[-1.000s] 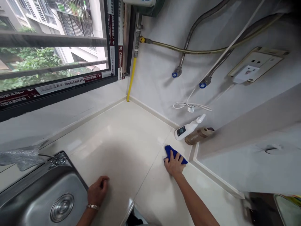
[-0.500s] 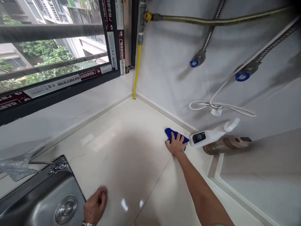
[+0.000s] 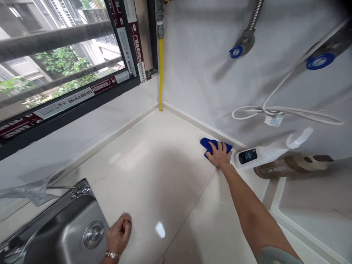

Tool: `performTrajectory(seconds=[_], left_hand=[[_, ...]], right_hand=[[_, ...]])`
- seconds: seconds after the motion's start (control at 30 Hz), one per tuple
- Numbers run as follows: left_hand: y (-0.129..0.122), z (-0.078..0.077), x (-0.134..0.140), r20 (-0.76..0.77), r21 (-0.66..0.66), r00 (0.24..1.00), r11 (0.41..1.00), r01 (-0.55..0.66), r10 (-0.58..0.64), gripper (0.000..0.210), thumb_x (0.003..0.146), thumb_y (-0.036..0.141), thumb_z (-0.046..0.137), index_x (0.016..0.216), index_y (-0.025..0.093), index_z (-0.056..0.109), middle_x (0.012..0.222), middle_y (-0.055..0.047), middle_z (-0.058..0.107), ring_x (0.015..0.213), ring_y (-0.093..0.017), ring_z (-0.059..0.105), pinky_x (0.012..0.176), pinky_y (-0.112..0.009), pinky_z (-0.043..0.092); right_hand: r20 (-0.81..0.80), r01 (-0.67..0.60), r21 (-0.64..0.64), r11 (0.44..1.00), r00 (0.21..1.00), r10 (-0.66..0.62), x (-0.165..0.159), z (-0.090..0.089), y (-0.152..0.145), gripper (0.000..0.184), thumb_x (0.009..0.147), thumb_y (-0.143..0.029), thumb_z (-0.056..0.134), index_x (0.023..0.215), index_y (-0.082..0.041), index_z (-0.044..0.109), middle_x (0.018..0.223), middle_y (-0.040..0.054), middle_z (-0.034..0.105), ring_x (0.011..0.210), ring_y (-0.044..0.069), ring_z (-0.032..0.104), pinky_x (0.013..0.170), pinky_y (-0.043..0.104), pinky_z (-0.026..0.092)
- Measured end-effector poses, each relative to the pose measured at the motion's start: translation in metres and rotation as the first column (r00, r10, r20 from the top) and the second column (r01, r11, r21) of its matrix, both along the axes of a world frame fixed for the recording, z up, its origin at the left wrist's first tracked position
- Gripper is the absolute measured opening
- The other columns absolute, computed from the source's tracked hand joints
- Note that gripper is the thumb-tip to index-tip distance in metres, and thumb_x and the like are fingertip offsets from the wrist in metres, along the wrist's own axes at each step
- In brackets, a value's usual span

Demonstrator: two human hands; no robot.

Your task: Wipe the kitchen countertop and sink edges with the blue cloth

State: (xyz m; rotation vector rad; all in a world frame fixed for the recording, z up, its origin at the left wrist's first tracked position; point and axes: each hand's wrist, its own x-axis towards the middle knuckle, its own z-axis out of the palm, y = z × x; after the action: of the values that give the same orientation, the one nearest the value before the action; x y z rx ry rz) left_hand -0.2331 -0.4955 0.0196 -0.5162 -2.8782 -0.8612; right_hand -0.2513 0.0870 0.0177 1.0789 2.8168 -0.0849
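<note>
A blue cloth [image 3: 206, 143] lies on the pale countertop [image 3: 148, 157], close to the low upstand along the right wall. My right hand [image 3: 218, 154] presses it down, fingers spread over the fabric, the arm stretched far forward. Just right of the cloth is a white bottle [image 3: 265, 154] with a dark label. Lower left, my left hand [image 3: 120, 231] rests on the counter beside the sink's edge, its fingers curled into a loose fist. I see nothing in it, and a metal band circles the wrist.
A steel sink [image 3: 63, 223] with a round drain is at lower left, clear plastic wrap [image 3: 41, 190] behind it. A brown bottle [image 3: 291, 167] stands beside the white one. A yellow pipe [image 3: 161, 73] meets the corner. Blue-handled valves [image 3: 236, 52] and a bundled white cable [image 3: 264, 109] are on the wall.
My view has shifted, so the sink and bottles appear further right. My right hand is still on the cloth near the white bottle. My left hand stays curled by the sink.
</note>
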Motion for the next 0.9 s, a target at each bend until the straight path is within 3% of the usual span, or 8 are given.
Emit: performTrajectory(seconds=[0.1, 0.2, 0.47, 0.6, 0.77, 0.9], left_hand=[[-0.001, 0.005, -0.001, 0.059, -0.033, 0.998, 0.999, 0.001, 0.001, 0.029, 0.089, 0.033, 0.044, 0.082, 0.023, 0.07, 0.06, 0.002, 0.065, 0.045, -0.011, 0.054, 0.055, -0.022, 0.043], [0.0, 0.008, -0.001, 0.091, -0.051, 0.996, 0.999, -0.013, 0.018, 0.03, 0.09, 0.033, 0.042, 0.084, 0.023, 0.07, 0.058, 0.002, 0.062, 0.047, -0.012, 0.054, 0.057, -0.022, 0.043], [0.001, -0.003, -0.006, 0.092, -0.043, 0.996, 0.999, -0.01, 0.014, 0.029, 0.091, 0.031, 0.043, 0.087, 0.023, 0.071, 0.054, 0.003, 0.057, 0.051, -0.013, 0.054, 0.057, -0.022, 0.035], [0.004, -0.001, -0.008, 0.161, -0.113, 0.986, 0.993, -0.02, 0.038, 0.024, 0.091, 0.026, 0.048, 0.091, 0.022, 0.071, 0.056, 0.003, 0.057, 0.056, -0.013, 0.055, 0.058, -0.022, 0.032], [0.005, 0.002, -0.009, 0.186, -0.087, 0.983, 0.996, 0.01, 0.006, 0.023, 0.092, 0.024, 0.05, 0.095, 0.022, 0.072, 0.059, 0.002, 0.06, 0.059, -0.014, 0.056, 0.058, -0.022, 0.029], [0.005, 0.004, -0.01, 0.172, -0.071, 0.985, 0.997, 0.04, -0.027, 0.025, 0.092, 0.024, 0.049, 0.097, 0.021, 0.073, 0.059, 0.001, 0.059, 0.06, -0.015, 0.055, 0.058, -0.023, 0.028]], right_hand=[[-0.017, 0.022, 0.023, 0.999, 1.0, -0.022, 0.006, -0.004, -0.017, 0.067, 0.097, -0.053, 0.027, 0.159, -0.031, 0.015, 0.165, 0.0126, 0.011, 0.147, 0.038, 0.008, 0.109, 0.068, 0.021], [-0.032, -0.005, 0.04, 0.999, 0.999, 0.006, 0.02, -0.002, -0.052, 0.065, 0.097, -0.051, 0.028, 0.158, -0.031, 0.016, 0.165, 0.0122, 0.011, 0.148, 0.037, 0.008, 0.11, 0.067, 0.021], [-0.072, -0.108, 0.033, 0.994, 0.991, 0.11, 0.08, 0.011, -0.181, 0.066, 0.094, -0.044, 0.038, 0.157, -0.032, 0.023, 0.166, 0.0107, 0.015, 0.151, 0.033, 0.008, 0.113, 0.065, 0.019], [-0.087, -0.163, -0.004, 0.987, 0.983, 0.162, 0.106, 0.015, -0.253, 0.071, 0.09, -0.042, 0.046, 0.157, -0.032, 0.025, 0.167, 0.011, 0.015, 0.152, 0.035, 0.008, 0.114, 0.065, 0.017], [-0.142, -0.256, -0.026, 0.966, 0.958, 0.25, 0.142, 0.012, -0.34, 0.075, 0.086, -0.041, 0.054, 0.156, -0.033, 0.028, 0.167, 0.0107, 0.013, 0.152, 0.037, 0.008, 0.116, 0.067, 0.012], [-0.172, -0.344, -0.047, 0.938, 0.928, 0.332, 0.183, 0.012, -0.383, 0.077, 0.084, -0.037, 0.056, 0.156, -0.036, 0.028, 0.168, 0.0077, 0.012, 0.152, 0.037, 0.009, 0.117, 0.066, 0.013]])
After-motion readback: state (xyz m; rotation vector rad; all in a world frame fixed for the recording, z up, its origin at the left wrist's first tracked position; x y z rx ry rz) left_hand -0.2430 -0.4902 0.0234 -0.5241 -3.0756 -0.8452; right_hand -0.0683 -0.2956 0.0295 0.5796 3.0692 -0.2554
